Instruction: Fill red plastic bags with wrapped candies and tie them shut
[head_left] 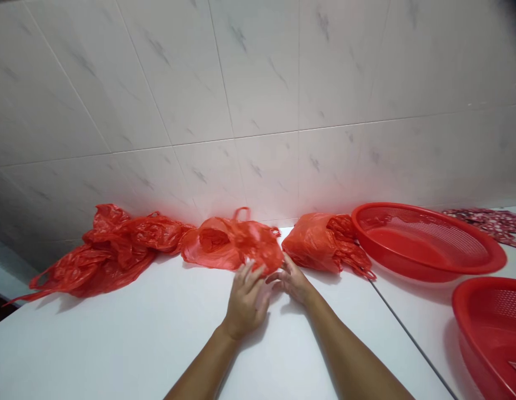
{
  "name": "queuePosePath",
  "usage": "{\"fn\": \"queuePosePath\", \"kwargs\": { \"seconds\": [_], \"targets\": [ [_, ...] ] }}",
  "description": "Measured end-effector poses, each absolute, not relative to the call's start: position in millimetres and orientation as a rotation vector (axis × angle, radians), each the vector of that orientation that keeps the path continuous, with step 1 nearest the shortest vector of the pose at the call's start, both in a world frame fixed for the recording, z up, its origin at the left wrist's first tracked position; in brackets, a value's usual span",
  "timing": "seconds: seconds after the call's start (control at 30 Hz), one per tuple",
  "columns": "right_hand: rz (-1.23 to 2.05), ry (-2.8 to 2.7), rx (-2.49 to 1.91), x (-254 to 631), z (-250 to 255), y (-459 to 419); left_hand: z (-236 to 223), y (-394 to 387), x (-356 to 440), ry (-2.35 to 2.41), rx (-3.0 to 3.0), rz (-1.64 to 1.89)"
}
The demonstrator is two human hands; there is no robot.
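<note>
Bag (228, 247) of thin red plastic is laid crumpled on the white counter (128, 333), straight ahead of both hands, its long axis running sideways along the tiled wall (258, 83). Its lower edge is touched by the spread fingers (251, 275) of the left hand (243, 303), and the open right hand (293, 280) is held just beside it; no grip is closed on it.
</note>
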State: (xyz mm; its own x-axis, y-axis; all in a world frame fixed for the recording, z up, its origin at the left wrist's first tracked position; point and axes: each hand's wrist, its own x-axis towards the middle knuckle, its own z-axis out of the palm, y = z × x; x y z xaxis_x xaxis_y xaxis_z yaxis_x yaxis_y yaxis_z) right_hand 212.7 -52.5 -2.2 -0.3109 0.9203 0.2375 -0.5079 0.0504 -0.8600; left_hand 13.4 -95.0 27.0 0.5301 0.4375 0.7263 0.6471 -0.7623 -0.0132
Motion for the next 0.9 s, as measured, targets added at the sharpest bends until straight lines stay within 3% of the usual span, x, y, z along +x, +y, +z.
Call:
{"fn": "queuePosePath", "kwargs": {
  "seconds": [0.17, 0.4, 0.53, 0.63, 0.73, 0.9],
  "targets": [
    [1.421, -0.817, -0.655, 220.0, -6.2, -47.9, 23.4, -107.2, 29.7, -0.893, -2.889, -0.802],
    [1.460, -0.673, -0.663, 221.1, 3.1, -42.8, 8.7, -71.5, 6.1, -1.657, -2.674, -1.172],
    [1.582, -0.736, -0.632, 220.6, 7.7, -73.3, 7.0, -66.7, 1.9, -1.844, -2.562, -1.329],
    [1.698, -0.938, -0.688, 225.6, 1.6, -114.9, 11.3, -82.6, 16.1, -1.786, -2.690, -1.597],
    [1.717, -1.084, -0.754, 235.6, -1.4, -148.6, 14.8, -94.1, 33.4, -1.745, -2.804, -2.085],
    [1.178, -0.893, -0.894, 261.7, 15.0, -146.5, 16.6, -78.9, 33.6, -1.942, -2.458, -2.413]
  ]
}}
